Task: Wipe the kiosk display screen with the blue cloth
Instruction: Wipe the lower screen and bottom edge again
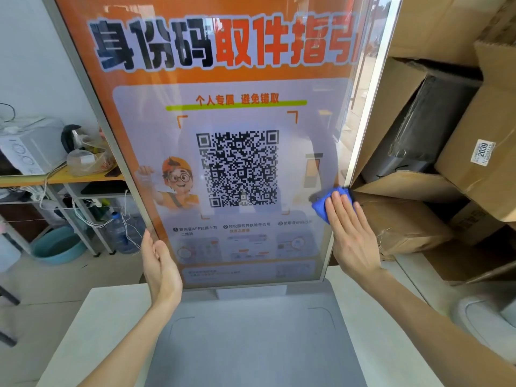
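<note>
The tall kiosk display screen (223,79) fills the middle of the view, showing an orange poster with a QR code. A small blue cloth (321,206) lies flat against the screen's lower right edge. My right hand (347,230) presses on the cloth with flat fingers; most of the cloth is hidden under them. My left hand (160,263) rests edge-on against the screen's lower left frame, fingers together, steadying it.
The grey kiosk base (251,339) sits below the screen. Cardboard boxes (474,163) are stacked tight against the right side. At the left stands a shelf (55,177) with appliances, cables and bags, and a teal basin (57,245) on the floor.
</note>
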Available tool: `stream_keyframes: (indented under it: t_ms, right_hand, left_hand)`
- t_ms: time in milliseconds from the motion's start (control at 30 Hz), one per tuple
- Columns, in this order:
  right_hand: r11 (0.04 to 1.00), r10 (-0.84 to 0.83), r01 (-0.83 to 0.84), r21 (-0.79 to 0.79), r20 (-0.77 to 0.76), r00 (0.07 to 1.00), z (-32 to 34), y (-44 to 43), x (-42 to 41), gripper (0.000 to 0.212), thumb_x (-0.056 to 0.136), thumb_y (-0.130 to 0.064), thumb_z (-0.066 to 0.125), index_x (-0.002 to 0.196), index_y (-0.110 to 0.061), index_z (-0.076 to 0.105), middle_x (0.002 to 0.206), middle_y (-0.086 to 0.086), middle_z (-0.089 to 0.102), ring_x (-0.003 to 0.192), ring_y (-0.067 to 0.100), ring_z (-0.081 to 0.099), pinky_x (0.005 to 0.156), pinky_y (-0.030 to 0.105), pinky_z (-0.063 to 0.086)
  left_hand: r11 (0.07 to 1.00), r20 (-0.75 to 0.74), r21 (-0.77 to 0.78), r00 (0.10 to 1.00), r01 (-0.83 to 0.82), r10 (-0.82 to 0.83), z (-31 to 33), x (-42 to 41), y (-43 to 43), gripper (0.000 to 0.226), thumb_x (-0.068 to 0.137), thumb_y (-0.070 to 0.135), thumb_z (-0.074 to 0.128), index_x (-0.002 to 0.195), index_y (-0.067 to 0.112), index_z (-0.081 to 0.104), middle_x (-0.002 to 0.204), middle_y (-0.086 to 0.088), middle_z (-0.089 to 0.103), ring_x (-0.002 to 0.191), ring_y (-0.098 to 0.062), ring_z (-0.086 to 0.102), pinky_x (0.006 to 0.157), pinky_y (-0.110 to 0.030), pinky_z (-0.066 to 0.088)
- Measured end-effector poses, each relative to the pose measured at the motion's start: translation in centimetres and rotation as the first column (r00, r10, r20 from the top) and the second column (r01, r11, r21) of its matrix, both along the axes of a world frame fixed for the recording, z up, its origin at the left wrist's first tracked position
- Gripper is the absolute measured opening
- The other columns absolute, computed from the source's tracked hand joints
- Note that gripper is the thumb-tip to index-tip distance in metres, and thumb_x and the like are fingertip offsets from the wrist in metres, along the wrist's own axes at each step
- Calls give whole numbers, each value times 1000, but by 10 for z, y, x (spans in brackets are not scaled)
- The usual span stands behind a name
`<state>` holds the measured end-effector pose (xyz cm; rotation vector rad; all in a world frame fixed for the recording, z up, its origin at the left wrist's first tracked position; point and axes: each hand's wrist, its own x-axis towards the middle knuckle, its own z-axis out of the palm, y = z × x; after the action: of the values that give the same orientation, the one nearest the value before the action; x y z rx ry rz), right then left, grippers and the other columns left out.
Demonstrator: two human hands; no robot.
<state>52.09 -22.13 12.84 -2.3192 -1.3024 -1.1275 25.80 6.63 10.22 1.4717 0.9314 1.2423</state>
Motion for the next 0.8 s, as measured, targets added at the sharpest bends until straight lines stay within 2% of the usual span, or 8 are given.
stream_keyframes:
  t_ms: [167,233,333,400,533,667,733,800]
  right_hand:
    - [999,-7,6,33,11,1000,-1,9,-6,65,90,9,30,155,5,31,162,26,31,151,39,29,128,47,12]
    - [1000,-6,5,13,34,999,-11,11,-6,71,85,17,39,155,6,31,161,27,32,150,41,30,127,48,11]
    - [998,-17,19,-53,47,999,-33,10,-7,94,68,26,64,154,5,33,159,26,36,150,39,31,124,49,11]
    - [994,-18,23,-111,49,999,-51,6,-8,102,62,28,67,155,2,34,160,21,36,151,35,29,124,48,12]
    - [976,-19,28,-216,44,999,-79,-5,-12,104,57,28,61,154,-2,35,161,15,37,156,26,17,123,48,13]
    - [984,-13,19,-176,36,999,-73,-6,-15,96,67,26,60,155,-4,35,163,14,35,150,31,34,120,51,24]
    - [995,-25,28,-93,32,999,-58,0,-12,88,75,23,57,157,-2,34,164,16,31,152,32,31,122,52,25]
    - [999,-39,40,-21,33,999,-44,9,-8,83,81,21,50,159,-1,30,166,18,26,156,32,22,127,50,17]
  left_hand:
    - [999,5,-31,1000,-9,10,-17,1,0,49,108,32,30,155,20,30,158,4,37,131,7,34,101,-8,24]
    - [998,18,-52,999,-26,27,-22,5,-1,49,108,33,31,155,19,31,157,4,37,125,10,33,98,-5,24]
    - [998,50,-52,998,-47,49,-25,9,-1,50,107,33,31,155,19,31,157,2,38,130,5,35,103,-12,25]
    - [997,70,-48,996,-56,59,-28,11,-1,50,107,32,31,155,19,31,156,3,39,130,5,36,105,-13,26]
    - [998,96,-45,994,-39,44,-33,12,1,49,108,31,32,155,19,30,144,15,40,124,10,36,92,6,26]
    - [999,98,-35,995,-26,30,-36,11,2,48,108,31,32,155,19,30,145,14,40,122,9,36,84,12,25]
    - [999,88,-38,996,-30,34,-37,11,2,48,108,31,32,155,20,30,152,8,40,120,12,35,83,12,24]
    - [999,76,-31,997,-31,34,-38,11,2,48,108,31,31,155,20,30,154,5,40,114,18,34,81,13,24]
